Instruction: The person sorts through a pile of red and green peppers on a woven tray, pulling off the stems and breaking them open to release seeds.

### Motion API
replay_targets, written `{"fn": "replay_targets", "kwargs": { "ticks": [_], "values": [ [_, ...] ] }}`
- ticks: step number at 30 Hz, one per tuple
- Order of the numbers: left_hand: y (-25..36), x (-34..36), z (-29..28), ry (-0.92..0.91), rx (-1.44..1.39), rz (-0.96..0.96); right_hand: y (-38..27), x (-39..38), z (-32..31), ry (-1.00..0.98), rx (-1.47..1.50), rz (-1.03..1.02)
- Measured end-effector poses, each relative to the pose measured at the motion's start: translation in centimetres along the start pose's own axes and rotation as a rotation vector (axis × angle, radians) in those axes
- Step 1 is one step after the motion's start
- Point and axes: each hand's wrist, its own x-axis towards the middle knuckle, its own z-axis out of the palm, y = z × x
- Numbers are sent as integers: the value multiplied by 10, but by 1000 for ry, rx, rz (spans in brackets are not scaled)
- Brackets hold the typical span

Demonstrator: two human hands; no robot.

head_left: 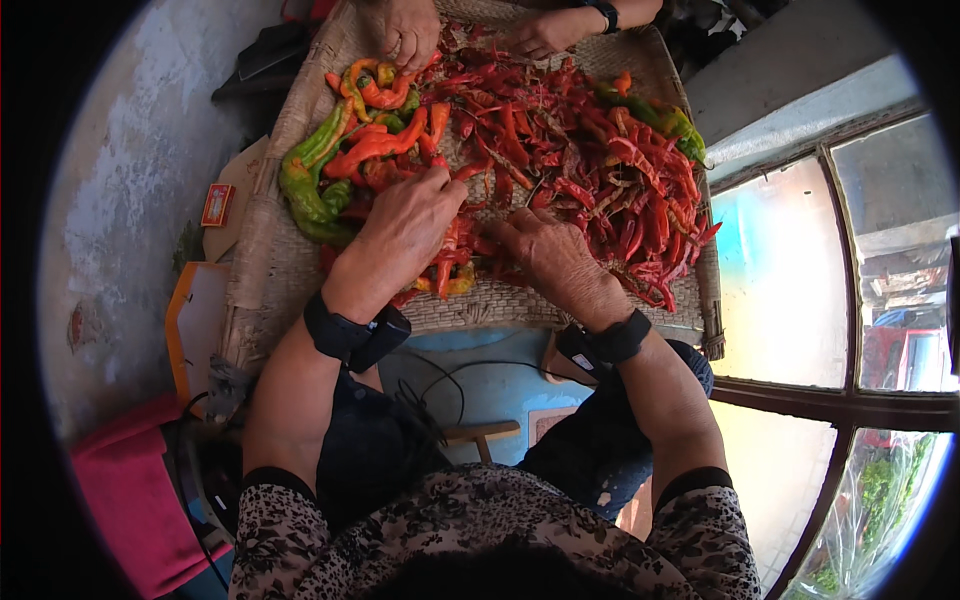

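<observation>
A woven tray (262,265) spans the space before me, heaped with peppers. My left hand (412,220) reaches in near the middle, its fingers bent down among the red peppers (378,150). To its right, my right hand (553,252) is closed, with its fingertips together at the near edge of the dried red chilies (640,175). What either hand grips is hidden by the fingers. Long green peppers (312,190) curve along the tray's left side, mixed with orange and red ones. Another green pepper (684,132) lies at the far right.
Across the tray are another person's two hands (410,35), one over the fresh peppers, one by the chilies. A wall (110,220) stands at left and a framed window (850,280) at right. Pink cloth (135,490) hangs lower left. A cable (445,372) runs below the tray.
</observation>
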Motion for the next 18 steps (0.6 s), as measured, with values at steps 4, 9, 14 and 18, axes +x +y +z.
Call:
{"fn": "replay_targets", "kwargs": {
  "ticks": [4, 9, 14, 18],
  "values": [
    [2, 3, -3, -30, 7, -41, 6, 4, -11, -86, -13, 7],
    [-10, -5, 4, -41, 113, 7, 12, 3, -32, 426, 1, 19],
    [-7, -3, 2, -101, 138, -2, 51, -9, -63, 739, -124, 289],
    [-14, -2, -5, -133, 99, 65, 71, -14, -61, 528, -202, 586]
  ]
}}
